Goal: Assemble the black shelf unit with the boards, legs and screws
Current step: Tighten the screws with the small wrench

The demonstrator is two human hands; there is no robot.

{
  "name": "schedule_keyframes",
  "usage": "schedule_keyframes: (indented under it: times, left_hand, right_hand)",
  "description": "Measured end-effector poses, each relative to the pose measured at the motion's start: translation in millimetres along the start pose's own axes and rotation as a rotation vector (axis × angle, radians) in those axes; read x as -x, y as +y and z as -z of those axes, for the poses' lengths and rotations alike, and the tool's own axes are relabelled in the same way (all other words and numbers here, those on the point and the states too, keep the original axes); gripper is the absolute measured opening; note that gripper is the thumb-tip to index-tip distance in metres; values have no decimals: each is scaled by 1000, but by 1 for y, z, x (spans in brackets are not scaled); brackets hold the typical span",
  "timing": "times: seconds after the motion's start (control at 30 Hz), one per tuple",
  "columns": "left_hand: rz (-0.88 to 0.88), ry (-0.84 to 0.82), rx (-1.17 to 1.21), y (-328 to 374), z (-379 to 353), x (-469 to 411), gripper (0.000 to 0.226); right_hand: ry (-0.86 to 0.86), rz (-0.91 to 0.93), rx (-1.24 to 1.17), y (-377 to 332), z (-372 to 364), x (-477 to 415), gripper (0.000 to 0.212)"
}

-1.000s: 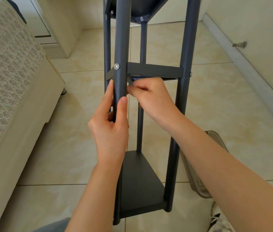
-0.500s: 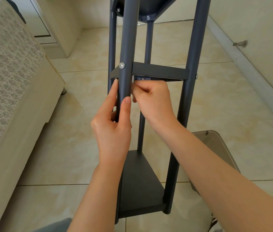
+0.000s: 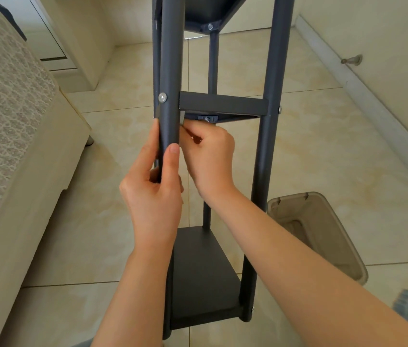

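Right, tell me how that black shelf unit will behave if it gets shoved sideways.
Probably tippy: the shelf unit is tall and narrow over a small bottom board. Likely stiff, not floppy: a screw pins the middle board to the front leg. It may slide on the glossy tiled floor; the left hand gripping that leg steadies it.

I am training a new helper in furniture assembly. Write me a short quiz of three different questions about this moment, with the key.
1. True or false: the left hand grips the front leg below the silver screw.
2. Where is the right hand relative to the middle board? A. resting on top of it B. just under it C. far above it
3. Fill in: to the right of the shelf unit stands a pale, open ___.

Key: 1 true; 2 B; 3 bin.
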State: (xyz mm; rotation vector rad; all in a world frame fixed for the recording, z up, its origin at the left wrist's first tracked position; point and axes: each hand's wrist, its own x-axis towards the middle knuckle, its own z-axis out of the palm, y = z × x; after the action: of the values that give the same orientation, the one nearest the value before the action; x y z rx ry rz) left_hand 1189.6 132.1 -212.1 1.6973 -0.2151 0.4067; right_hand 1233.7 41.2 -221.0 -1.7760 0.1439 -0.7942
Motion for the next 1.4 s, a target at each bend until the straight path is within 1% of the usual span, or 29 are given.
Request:
schedule_keyframes:
  times: [0.1,0.2,0.3,0.37,0.43,0.53,0.6,0.67,0.83,0.93,1.0,1.07,1.1,1.2,1.27,1.4]
  left_hand:
    - [17,19,10,-5,4,-5,43]
    - [23,22,7,-8,10,-11,43]
    - [33,28,0,-8,14,-13,44]
    - [29,22,-5,-8,15,-13,44]
    - [25,12,-8,-8,14,-12,44]
    - [18,2,-21,-7,12,-10,44]
    - [30,-5,-25,-4,11,-7,44]
    - [61,-5,-17,0,11,-3,46]
    - [67,15,-54,4,17,10,54]
    - [74,49,-47,5,22,20,54]
    - [74,69,-52,3,26,26,52]
    - [65,83,-72,1,30,29,48]
    - [59,90,-86,1,31,30,47]
    - [46,106,-105,-2,35,30,42]
    - [45,111,-119,-4,35,29,41]
    - [-1,157,-163,-5,35,26,42]
  right_hand:
    - [70,12,-60,6,-16,0,24]
    - [86,-5,-112,7,-29,-2,22]
    - [78,-29,-115,7,-34,-3,23]
    - [20,-61,-114,3,-30,-2,25]
    - [-72,-111,-105,-3,-20,5,27]
    - [-203,-164,-65,-12,8,22,29]
    - [-249,-193,-30,-20,32,35,27]
    - [-233,-233,-9,-29,56,43,22]
    - [-99,-276,-28,-48,101,43,18]
    - [-31,-248,64,-56,118,27,15]
    - [-28,-249,162,-56,129,8,13]
    - [-85,-232,204,-58,136,-11,13]
    - [-146,-233,184,-63,138,-18,15]
    - [-358,-332,55,-79,140,-39,19]
    - [-463,-402,-28,-82,141,-47,19]
    - [-566,-445,-69,-83,139,-54,17]
